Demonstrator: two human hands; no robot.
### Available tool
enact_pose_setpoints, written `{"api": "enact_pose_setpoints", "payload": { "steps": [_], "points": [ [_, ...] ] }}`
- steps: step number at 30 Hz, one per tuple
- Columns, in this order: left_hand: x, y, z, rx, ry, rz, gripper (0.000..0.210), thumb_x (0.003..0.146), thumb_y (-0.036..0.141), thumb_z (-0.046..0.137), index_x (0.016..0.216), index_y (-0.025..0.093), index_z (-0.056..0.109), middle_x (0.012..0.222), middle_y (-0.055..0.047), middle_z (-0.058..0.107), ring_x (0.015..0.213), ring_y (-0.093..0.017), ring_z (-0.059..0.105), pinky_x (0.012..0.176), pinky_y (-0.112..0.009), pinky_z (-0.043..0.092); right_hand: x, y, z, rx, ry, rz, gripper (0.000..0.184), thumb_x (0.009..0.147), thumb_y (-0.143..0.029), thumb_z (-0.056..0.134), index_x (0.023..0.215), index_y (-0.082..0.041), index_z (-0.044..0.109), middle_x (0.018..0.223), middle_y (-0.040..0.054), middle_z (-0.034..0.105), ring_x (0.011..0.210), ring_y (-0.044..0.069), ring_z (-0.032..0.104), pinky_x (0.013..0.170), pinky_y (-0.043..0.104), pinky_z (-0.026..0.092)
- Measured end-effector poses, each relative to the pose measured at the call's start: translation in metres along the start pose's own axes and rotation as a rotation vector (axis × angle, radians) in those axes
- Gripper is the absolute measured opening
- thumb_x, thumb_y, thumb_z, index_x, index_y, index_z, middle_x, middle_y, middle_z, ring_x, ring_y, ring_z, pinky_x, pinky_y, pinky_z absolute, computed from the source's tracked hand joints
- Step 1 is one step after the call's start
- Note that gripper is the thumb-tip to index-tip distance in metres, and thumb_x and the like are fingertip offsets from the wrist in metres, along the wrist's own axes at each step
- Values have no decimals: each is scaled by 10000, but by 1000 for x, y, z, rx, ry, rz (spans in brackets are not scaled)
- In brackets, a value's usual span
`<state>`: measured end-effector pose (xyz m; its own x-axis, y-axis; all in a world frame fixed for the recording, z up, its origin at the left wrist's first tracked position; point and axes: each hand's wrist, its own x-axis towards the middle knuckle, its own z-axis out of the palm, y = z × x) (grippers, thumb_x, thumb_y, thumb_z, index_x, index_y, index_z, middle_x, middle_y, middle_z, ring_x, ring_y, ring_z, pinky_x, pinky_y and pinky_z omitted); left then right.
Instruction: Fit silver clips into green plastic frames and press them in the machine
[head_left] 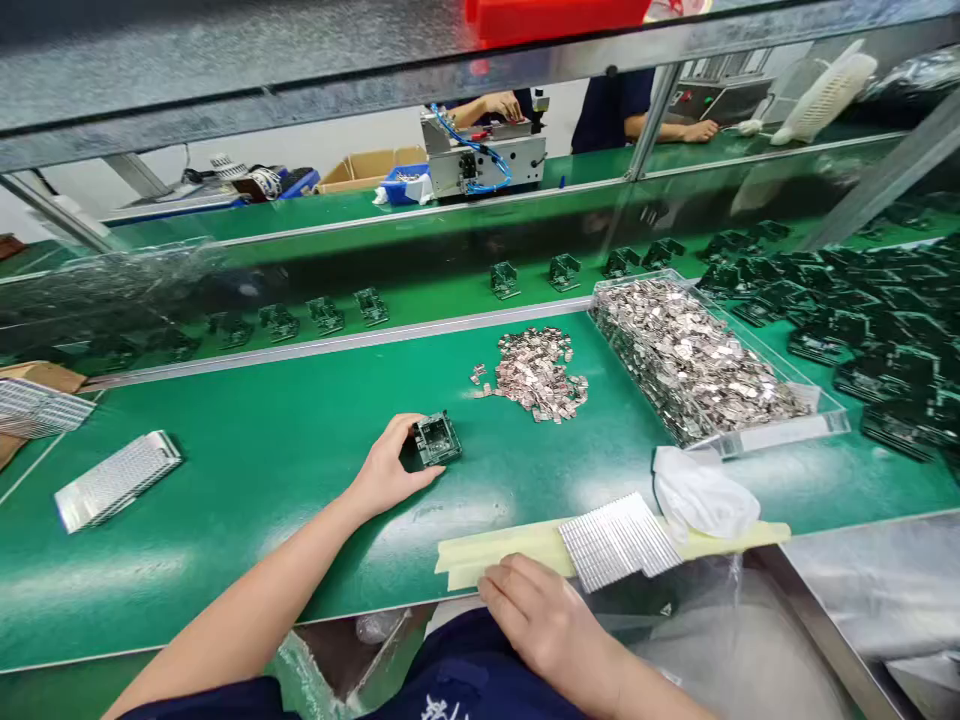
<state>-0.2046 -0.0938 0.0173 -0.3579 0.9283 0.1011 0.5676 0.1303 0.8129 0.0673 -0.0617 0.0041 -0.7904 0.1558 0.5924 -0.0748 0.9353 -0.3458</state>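
My left hand grips a small box-shaped circuit board assembly between thumb and fingers, over the green table mat. Close to the front edge is my right hand, its fingers curled together beside strips of pale yellow tape. Whatever those fingers may hold is hidden. On the tape, right of that hand, lies a sheet of silvery ribbed strips. A loose pile of small metal pieces is spread beyond my left hand, to its right.
A clear tray of metal pieces stands at right, with a white cloth before it. Many circuit board assemblies crowd the far right; more line the back. Ribbed sheets lie left. A metal shelf crosses overhead; co-workers' hands show behind.
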Motion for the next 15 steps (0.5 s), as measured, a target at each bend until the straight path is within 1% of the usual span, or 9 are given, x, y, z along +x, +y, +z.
{"api": "enact_pose_setpoints", "payload": {
  "steps": [1, 2, 4, 6, 7, 9, 11, 13, 15],
  "points": [
    [1, 7, 10, -156, -8, 1, 594, 676, 338, 783, 1173, 219, 480, 1203, -108, 595, 1081, -292, 641, 973, -490, 504, 0, 0, -5, 64, 73, 89, 250, 942, -45, 443, 1075, -125, 640, 898, 112, 720, 784, 214, 664, 732, 327, 578],
    [2, 15, 21, -325, -31, -15, 595, 683, 316, 783, 1171, 230, 454, 1195, -95, 592, 1026, -264, 667, 917, -458, 543, 0, 1, -12, 134, 157, 222, 233, 943, -62, 467, 1067, -148, 645, 903, 99, 724, 781, 207, 673, 725, 317, 576],
    [3, 35, 47, -617, -98, -59, 626, 681, 265, 798, 1181, 254, 421, 1199, -70, 583, 961, -217, 692, 839, -387, 582, -2, 2, -26, 297, 349, 585, 157, 936, -121, 541, 1016, -195, 655, 908, 68, 734, 765, 192, 692, 697, 292, 574],
    [1, 57, 74, -778, -175, -82, 625, 668, 207, 815, 1168, 259, 444, 1193, -50, 582, 937, -189, 697, 818, -333, 587, -6, 5, -42, 455, 537, 907, 63, 918, -202, 608, 947, -216, 663, 935, 58, 737, 787, 190, 701, 702, 286, 571],
    [0, 67, 87, -826, -215, -82, 614, 663, 182, 820, 1157, 257, 463, 1176, -42, 591, 921, -177, 698, 813, -314, 586, -8, 6, -48, 506, 624, 996, 43, 905, -231, 630, 906, -216, 671, 955, 61, 731, 827, 195, 697, 734, 295, 566],
    [-3, 83, 110, -902, -300, -68, 591, 664, 152, 822, 1142, 255, 490, 1120, -30, 622, 890, -163, 700, 790, -284, 586, -12, 9, -58, 511, 744, 1051, 63, 864, -266, 677, 836, -212, 692, 994, 71, 696, 941, 213, 663, 833, 329, 535],
    [-5, 94, 128, -963, -357, -33, 576, 673, 128, 816, 1140, 263, 506, 1053, -16, 652, 866, -147, 698, 753, -244, 582, -17, 11, -62, 437, 798, 1046, 73, 827, -273, 710, 786, -213, 705, 1011, 70, 641, 1022, 227, 610, 919, 368, 480],
    [-8, 101, 140, -1007, -379, 11, 559, 702, 103, 792, 1158, 280, 521, 995, -2, 668, 849, -125, 693, 725, -200, 569, -19, 12, -61, 382, 824, 1050, 63, 821, -268, 710, 783, -218, 701, 1036, 67, 598, 1039, 230, 582, 941, 392, 445],
    [-10, 104, 146, -1027, -387, 56, 530, 740, 82, 758, 1172, 301, 544, 978, 5, 674, 852, -107, 688, 714, -167, 557, -20, 13, -57, 352, 837, 1044, 41, 830, -254, 693, 807, -220, 690, 1096, 73, 574, 1080, 238, 560, 951, 406, 421]
  ]
}}
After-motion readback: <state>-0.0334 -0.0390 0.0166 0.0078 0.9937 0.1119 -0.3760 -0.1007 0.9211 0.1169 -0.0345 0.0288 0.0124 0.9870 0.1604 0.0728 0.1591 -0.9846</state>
